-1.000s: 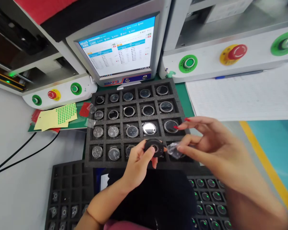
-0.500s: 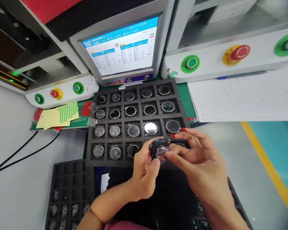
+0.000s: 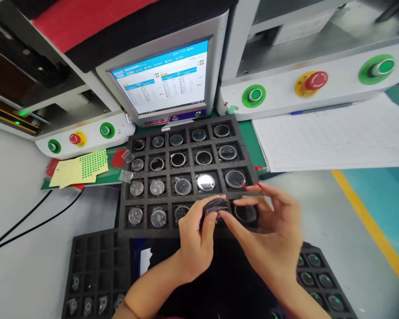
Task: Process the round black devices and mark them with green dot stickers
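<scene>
My left hand (image 3: pixel 197 237) is wrapped round a dark round watch body (image 3: pixel 217 205), held over the front edge of a black foam tray (image 3: pixel 186 232). Clear film lies on the near side of the watch body. The thumb of my right hand (image 3: pixel 269 221) presses at that film, while its other fingers are spread above the tray's right front corner. Round watch bodies with dark faces sit in the tray's compartments, one of them a bright reflective disc (image 3: pixel 206 182). Another dark watch body (image 3: pixel 244 212) lies just behind my right hand.
A monitor (image 3: pixel 166 79) stands behind the tray, between machines with green and red buttons (image 3: pixel 316 80). Paper sheets (image 3: pixel 332 137) with a pen lie right; yellow sticker sheets (image 3: pixel 76 169) lie left. Lower foam trays (image 3: pixel 101 248) flank my lap.
My right thumb has moved left onto the watch body, close to my left thumb. The film, earlier bunched out at the right fingertips, now lies against the body. The camera view has shifted slightly.
</scene>
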### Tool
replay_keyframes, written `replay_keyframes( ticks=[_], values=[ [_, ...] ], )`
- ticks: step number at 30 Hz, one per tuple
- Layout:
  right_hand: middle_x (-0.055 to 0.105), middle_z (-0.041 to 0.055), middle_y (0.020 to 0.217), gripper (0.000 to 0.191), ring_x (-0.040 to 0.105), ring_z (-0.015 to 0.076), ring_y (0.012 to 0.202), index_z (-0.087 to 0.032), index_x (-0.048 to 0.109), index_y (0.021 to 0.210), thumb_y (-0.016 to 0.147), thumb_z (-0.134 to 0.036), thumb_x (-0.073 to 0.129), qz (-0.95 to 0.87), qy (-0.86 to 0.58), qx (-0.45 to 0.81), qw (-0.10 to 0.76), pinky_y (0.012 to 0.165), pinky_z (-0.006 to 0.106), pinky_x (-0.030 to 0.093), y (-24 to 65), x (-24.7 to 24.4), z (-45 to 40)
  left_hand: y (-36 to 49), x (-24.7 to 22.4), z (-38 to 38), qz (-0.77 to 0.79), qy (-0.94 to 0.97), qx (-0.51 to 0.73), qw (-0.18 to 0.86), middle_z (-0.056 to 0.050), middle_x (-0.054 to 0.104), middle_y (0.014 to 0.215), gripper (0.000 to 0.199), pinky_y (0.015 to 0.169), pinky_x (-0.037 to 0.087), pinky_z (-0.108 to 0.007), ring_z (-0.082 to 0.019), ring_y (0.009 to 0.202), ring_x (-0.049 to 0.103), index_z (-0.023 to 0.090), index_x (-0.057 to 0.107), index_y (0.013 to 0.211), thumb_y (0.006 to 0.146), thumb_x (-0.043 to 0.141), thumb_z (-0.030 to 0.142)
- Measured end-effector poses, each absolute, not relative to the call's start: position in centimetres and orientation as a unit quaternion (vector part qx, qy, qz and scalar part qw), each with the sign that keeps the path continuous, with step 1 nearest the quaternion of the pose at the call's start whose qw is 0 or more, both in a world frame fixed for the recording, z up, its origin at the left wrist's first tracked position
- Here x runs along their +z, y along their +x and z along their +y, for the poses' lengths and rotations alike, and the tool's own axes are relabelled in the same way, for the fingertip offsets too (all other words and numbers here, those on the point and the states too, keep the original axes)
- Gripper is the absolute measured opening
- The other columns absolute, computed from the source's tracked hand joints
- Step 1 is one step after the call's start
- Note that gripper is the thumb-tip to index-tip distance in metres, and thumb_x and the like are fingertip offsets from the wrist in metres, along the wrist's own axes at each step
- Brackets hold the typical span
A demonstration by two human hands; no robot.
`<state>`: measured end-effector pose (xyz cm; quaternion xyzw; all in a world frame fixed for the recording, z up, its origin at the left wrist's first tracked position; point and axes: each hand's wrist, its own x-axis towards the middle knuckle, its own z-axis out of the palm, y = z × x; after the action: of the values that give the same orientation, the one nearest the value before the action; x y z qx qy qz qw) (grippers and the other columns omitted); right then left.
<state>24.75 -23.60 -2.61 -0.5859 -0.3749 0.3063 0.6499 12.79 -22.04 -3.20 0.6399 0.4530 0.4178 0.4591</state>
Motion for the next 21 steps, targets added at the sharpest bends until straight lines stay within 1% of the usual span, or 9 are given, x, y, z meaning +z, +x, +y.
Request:
replay_keyframes(
  ticks=[2, 5, 9, 11, 13, 15, 16, 17, 21],
  values=[
    [0.055, 0.0030, 0.114, 0.056, 0.068, 0.0148, 0.089, -0.029, 0.050, 0.118, 0.073, -0.016, 0.079, -0.388, -0.547, 0.351, 0.654, 0.088, 0.030, 0.059, 25.6, -2.7, -23.5, 12.6, -3.0, -22.0, 0.454, 0.646, 0.387, 0.476, -0.007, 0.074, 0.100, 0.020, 0.067, 0.056, -0.023, -0.014, 0.082, 0.072, 0.019, 0.058, 0.113, 0.101, 0.045, 0.029],
    [0.057, 0.0032, 0.115, 0.051, 0.070, 0.0166, 0.088, -0.031, 0.050, 0.117, 0.076, -0.017, 0.076, -0.379, -0.471, 0.498, 0.622, 0.075, 0.028, 0.062, 27.3, -2.7, -23.6, 12.6, -2.8, -22.2, 0.445, 0.640, 0.361, 0.512, 0.000, 0.070, 0.078, 0.013, 0.057, 0.052, -0.021, -0.012, 0.064, 0.068, 0.021, 0.045, 0.106, 0.100, 0.048, 0.032],
    [0.058, 0.0020, 0.109, 0.049, 0.068, 0.0133, 0.074, -0.031, 0.052, 0.118, 0.077, -0.017, 0.076, -0.388, -0.441, 0.567, 0.578, 0.064, 0.027, 0.062, 29.7, -1.9, -24.0, 13.1, -2.6, -22.2, 0.391, 0.678, 0.319, 0.534, -0.001, 0.070, 0.077, 0.019, 0.063, 0.053, -0.026, -0.015, 0.068, 0.068, 0.022, 0.038, 0.113, 0.100, 0.048, 0.032],
    [0.058, 0.0022, 0.107, 0.048, 0.066, 0.0134, 0.072, -0.030, 0.054, 0.117, 0.077, -0.018, 0.076, -0.422, -0.478, 0.498, 0.588, 0.067, 0.030, 0.062, 31.4, -1.6, -23.6, 13.4, -2.4, -21.8, 0.370, 0.689, 0.309, 0.540, -0.005, 0.072, 0.089, 0.028, 0.070, 0.055, -0.030, -0.016, 0.076, 0.069, 0.022, 0.035, 0.123, 0.100, 0.048, 0.031],
    [0.059, 0.0038, 0.107, 0.043, 0.067, 0.0188, 0.081, -0.029, 0.055, 0.112, 0.076, -0.019, 0.077, -0.472, -0.547, 0.326, 0.610, 0.078, 0.038, 0.061, 34.0, -1.6, -22.1, 13.7, -2.2, -21.5, 0.361, 0.699, 0.319, 0.529, -0.011, 0.071, 0.111, 0.034, 0.077, 0.056, -0.032, -0.017, 0.088, 0.068, 0.023, 0.034, 0.129, 0.099, 0.049, 0.030],
    [0.058, 0.0065, 0.113, 0.038, 0.064, 0.0272, 0.099, -0.031, 0.054, 0.110, 0.079, -0.020, 0.074, -0.516, -0.617, 0.103, 0.585, 0.092, 0.049, 0.053, 37.3, -2.5, -19.6, 13.7, -2.2, -21.3, 0.359, 0.708, 0.332, 0.510, -0.013, 0.066, 0.122, 0.033, 0.083, 0.055, -0.033, -0.016, 0.093, 0.066, 0.024, 0.037, 0.130, 0.099, 0.050, 0.028],
    [0.057, 0.0087, 0.120, 0.035, 0.059, 0.0305, 0.111, -0.032, 0.053, 0.114, 0.085, -0.020, 0.067, -0.548, -0.663, 0.062, 0.506, 0.100, 0.052, 0.047, 39.1, -3.2, -18.2, 13.6, -2.2, -21.4, 0.359, 0.710, 0.333, 0.506, -0.012, 0.066, 0.122, 0.031, 0.084, 0.055, -0.032, -0.015, 0.092, 0.066, 0.025, 0.039, 0.128, 0.099, 0.049, 0.027],
    [0.054, 0.0110, 0.125, 0.033, 0.058, 0.0309, 0.112, -0.032, 0.049, 0.118, 0.089, -0.019, 0.058, -0.562, -0.683, 0.031, 0.466, 0.102, 0.054, 0.044, 40.8, -4.0, -16.7, 13.4, -2.2, -21.4, 0.363, 0.706, 0.333, 0.509, -0.010, 0.068, 0.119, 0.030, 0.083, 0.055, -0.031, -0.014, 0.090, 0.066, 0.025, 0.040, 0.128, 0.099, 0.049, 0.026],
    [0.055, 0.0162, 0.122, 0.029, 0.053, 0.0351, 0.119, -0.029, 0.052, 0.114, 0.086, -0.019, 0.051, -0.580, -0.694, 0.035, 0.426, 0.097, 0.055, 0.042, 45.8, -7.5, -12.8, 11.9, -2.3, -21.8, 0.415, 0.639, 0.367, 0.534, -0.005, 0.071, 0.113, 0.025, 0.080, 0.054, -0.027, -0.012, 0.088, 0.066, 0.026, 0.039, 0.127, 0.102, 0.043, 0.031]
  ],
)
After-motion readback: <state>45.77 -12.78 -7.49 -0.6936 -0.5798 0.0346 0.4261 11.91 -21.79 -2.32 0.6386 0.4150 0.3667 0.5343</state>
